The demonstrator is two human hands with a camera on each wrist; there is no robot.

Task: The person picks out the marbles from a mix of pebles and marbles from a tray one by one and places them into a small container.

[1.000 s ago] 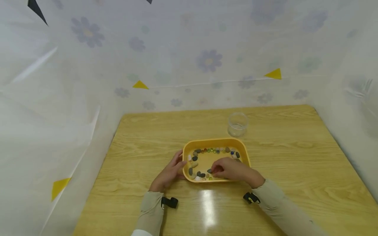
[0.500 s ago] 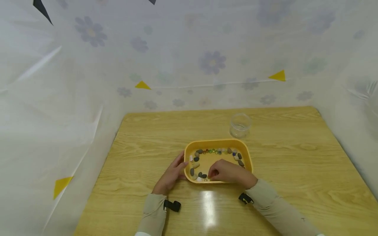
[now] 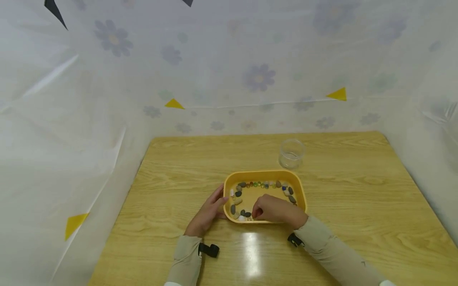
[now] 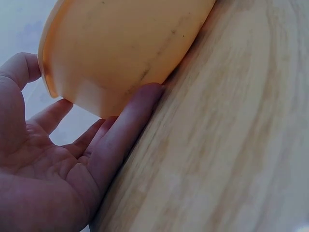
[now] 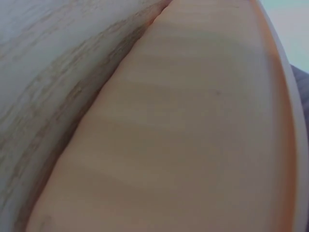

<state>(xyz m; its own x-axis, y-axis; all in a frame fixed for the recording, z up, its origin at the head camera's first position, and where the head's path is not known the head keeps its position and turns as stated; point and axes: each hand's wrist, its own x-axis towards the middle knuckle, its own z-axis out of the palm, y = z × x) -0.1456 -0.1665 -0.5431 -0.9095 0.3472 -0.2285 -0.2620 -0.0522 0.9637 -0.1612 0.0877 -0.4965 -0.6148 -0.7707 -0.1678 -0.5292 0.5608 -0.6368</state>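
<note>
Right hand (image 3: 275,210) nearer, pinching pebbles (image 3: 247,214)

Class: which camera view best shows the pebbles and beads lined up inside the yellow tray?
The head view: it looks down into the yellow tray and shows the pebbles and beads along its edges. Both wrist views show only the tray's outer wall, no stones.

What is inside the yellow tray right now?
Small stones and coloured beads line the inner edge of the yellow tray; its middle floor is bare. The right hand reaches in and covers the near right part, so anything under it is hidden.
</note>
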